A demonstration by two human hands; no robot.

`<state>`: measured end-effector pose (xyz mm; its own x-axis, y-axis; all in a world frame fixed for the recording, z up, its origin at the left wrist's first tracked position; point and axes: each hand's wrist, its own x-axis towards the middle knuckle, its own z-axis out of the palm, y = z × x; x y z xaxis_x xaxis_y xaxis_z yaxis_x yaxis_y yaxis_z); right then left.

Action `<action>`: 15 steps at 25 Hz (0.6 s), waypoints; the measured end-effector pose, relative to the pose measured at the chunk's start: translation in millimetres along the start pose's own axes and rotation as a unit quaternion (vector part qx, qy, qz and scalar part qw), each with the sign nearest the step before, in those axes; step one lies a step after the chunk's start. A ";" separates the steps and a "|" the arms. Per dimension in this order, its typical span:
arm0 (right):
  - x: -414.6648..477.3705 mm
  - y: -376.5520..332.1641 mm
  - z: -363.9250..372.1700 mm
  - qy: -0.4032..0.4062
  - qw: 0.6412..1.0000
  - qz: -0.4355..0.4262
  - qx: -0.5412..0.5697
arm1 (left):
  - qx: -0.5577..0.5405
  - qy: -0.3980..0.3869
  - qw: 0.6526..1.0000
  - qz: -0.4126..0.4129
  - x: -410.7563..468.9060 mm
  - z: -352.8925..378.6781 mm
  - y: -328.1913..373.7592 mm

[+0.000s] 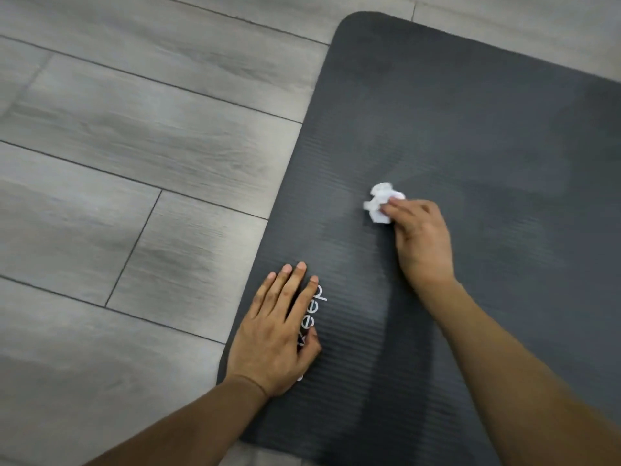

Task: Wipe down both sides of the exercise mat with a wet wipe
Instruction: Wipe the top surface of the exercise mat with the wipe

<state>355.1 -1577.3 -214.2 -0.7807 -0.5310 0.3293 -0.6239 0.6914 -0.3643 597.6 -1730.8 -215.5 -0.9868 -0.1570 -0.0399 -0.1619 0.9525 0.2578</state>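
Exercise mat (470, 129): long axis judged to run rightward, out of view
Right hand (420, 240): mid-mat, pinching the crumpled wet wipe (381, 201)
Left hand (279, 331): flat, fingers straight, on the mat's left edge

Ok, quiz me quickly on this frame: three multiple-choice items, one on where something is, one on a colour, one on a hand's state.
1. Where does the left hand rest?
A) on the mat, by its left edge, over the white lettering
B) on the wood floor
C) on a second wipe

2. What colour is the wet wipe?
A) blue
B) white
C) yellow

3. What is the right hand doing?
A) lying flat and open
B) gripping the crumpled wet wipe against the mat
C) lifted, holding nothing

Answers:
1 A: the palm and straight fingers lie on the mat and partly cover the letters.
2 B: the wad is white against the dark grey mat.
3 B: its fingers curl onto the wad, which touches the mat.
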 end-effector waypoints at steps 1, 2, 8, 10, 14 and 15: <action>6.9 17.3 -8.7 0.041 0.994 0.104 -0.003 | 0.000 0.005 1.000 0.000 0.1 0.4 0.2; 10.2 23.2 -8.9 0.073 0.980 0.187 -0.001 | 0.002 0.008 1.000 0.000 0.9 0.9 0.1; -9.9 -117.0 46.4 -0.072 0.982 -0.075 0.157 | 0.011 0.010 1.000 -0.003 1.0 2.1 1.8; 12.5 -95.6 41.5 -0.123 0.957 -0.211 0.155 | 0.007 0.014 1.000 -0.002 0.9 2.4 2.4; 79.5 -29.4 26.2 -0.009 0.993 0.052 0.107 | 0.002 0.025 1.000 0.003 0.3 2.0 3.0; 81.3 -33.5 33.4 0.006 0.988 0.134 0.077 | 0.000 0.024 1.000 0.004 0.4 2.2 2.5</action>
<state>311.4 -1660.0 -204.3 -0.9187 -0.3328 0.2129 -0.3935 0.7235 -0.5672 596.8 -1727.8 -217.1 -0.9867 -0.1626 0.0084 -0.1550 0.9539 0.2570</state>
